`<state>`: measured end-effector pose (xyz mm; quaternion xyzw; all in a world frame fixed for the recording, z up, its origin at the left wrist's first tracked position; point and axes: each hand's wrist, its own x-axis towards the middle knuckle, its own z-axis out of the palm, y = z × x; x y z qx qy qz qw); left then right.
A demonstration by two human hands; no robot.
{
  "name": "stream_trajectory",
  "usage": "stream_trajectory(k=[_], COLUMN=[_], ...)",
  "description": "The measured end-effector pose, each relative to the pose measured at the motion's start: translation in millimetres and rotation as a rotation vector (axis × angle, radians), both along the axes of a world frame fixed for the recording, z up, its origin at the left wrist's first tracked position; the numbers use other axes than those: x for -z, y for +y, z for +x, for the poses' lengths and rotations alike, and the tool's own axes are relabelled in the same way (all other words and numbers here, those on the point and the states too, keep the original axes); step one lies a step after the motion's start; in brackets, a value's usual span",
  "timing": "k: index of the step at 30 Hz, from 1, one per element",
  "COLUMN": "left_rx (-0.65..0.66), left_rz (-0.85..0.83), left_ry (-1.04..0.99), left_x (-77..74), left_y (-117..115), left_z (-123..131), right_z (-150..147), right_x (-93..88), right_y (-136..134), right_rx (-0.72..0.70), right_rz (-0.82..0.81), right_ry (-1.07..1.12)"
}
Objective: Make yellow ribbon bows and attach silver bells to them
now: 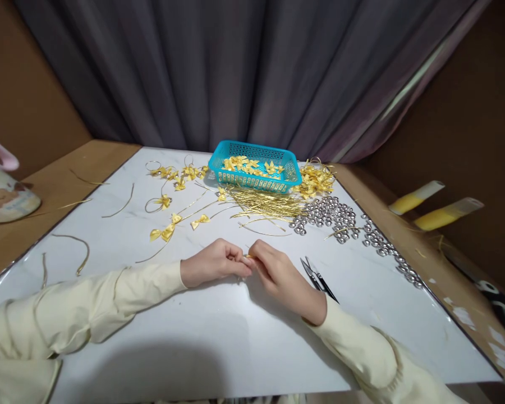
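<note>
My left hand (214,262) and my right hand (287,276) meet over the middle of the white board, both closed in a pinch. Between the fingertips shows a sliver of a small yellow piece (248,257), mostly covered by the fingers, so its kind is unclear. Just beyond my left hand lie loose yellow ribbon bows (200,222). Black-handled thread snips (317,278) rest to the right of my right hand with their blades apart. Past the hands lies a bundle of gold wire ties (267,203).
A turquoise basket (252,180) holding yellow bows stands at the back. Beside it is a pile of yellow bows (316,179). Silver heart-shaped pieces (332,216) spread along the right. A mug (6,193) stands left; two yellow tubes (448,214) lie right.
</note>
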<state>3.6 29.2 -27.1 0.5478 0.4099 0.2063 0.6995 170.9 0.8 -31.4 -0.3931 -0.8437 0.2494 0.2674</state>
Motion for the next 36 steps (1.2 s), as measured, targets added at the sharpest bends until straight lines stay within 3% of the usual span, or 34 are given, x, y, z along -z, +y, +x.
stream_trajectory(k=[14,21,24,27,30,36], left_rx=[-0.003,-0.043,-0.043,-0.006,0.105,0.215], left_rz=[-0.061,-0.006,0.002,0.039,0.066,0.017], left_ry=[-0.054,-0.056,-0.074,-0.071,-0.056,-0.105], left_x=[7.2,8.0,9.2,9.2,8.8,11.7], left_y=[1.6,-1.1,-1.5,0.3,3.8,9.1], left_z=[-2.0,-0.3,-1.5,-4.3,-8.1,-13.3], right_z=[-2.7,-0.4,2.1,6.2,8.7,7.2], right_x=[11.3,11.6,3.6,-7.2,-14.7,-14.3], right_y=[3.9,4.2,5.9,8.4,8.3,3.4], right_rx=[-0.03,-0.027,0.05,0.123,0.032,-0.152], right_rz=[0.102,0.19,0.107,-0.128,-0.274,-0.181], right_ry=[0.047,0.006,0.059,0.105,0.1,0.077])
